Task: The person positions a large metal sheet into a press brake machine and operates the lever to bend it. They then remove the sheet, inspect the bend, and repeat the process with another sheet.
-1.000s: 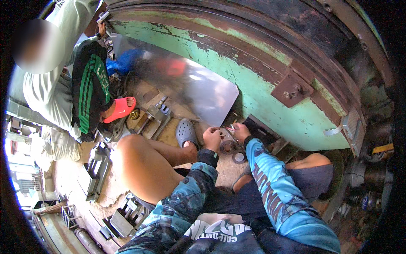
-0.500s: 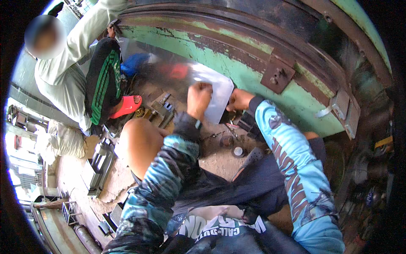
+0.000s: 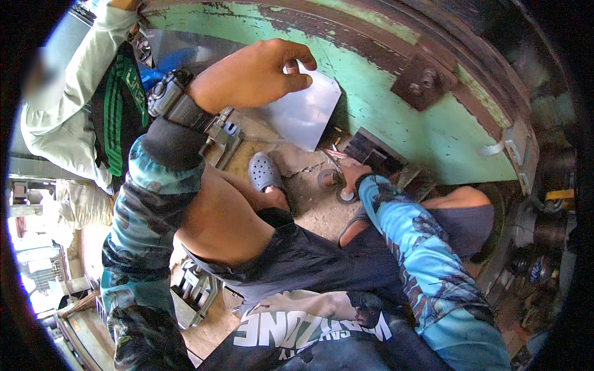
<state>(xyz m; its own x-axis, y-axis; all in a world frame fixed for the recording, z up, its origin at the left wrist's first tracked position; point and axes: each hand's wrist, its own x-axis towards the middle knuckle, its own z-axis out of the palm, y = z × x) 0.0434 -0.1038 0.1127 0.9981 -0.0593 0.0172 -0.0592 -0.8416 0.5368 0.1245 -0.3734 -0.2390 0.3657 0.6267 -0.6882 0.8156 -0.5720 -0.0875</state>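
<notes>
My left hand (image 3: 250, 77), with a dark watch (image 3: 176, 102) on its wrist, is raised in front of the shiny pale sheet (image 3: 306, 117). Its thumb and index finger are bent but apart, and nothing shows between them. The sheet stands close to a green panel (image 3: 365, 102). Low down, my right hand (image 3: 354, 176) reaches to the ground beside a small round pale-rimmed thing (image 3: 347, 196) and a brownish disc (image 3: 328, 179). A thin rod-like tool (image 3: 332, 158) lies by its fingers. The fingertips are mostly hidden, so any grip is unclear.
A dark box-shaped metal piece (image 3: 374, 151) lies along the panel. Behind my left wrist is a metal clamp-like fixture (image 3: 224, 137). Another person in a pale shirt (image 3: 65, 133) crouches at the left. A grey clog (image 3: 265, 172) is on the ground between my legs.
My left hand has come up and left, nearer the camera and away from the sheet. My right hand has dropped from the sheet's edge to the small things on the ground.
</notes>
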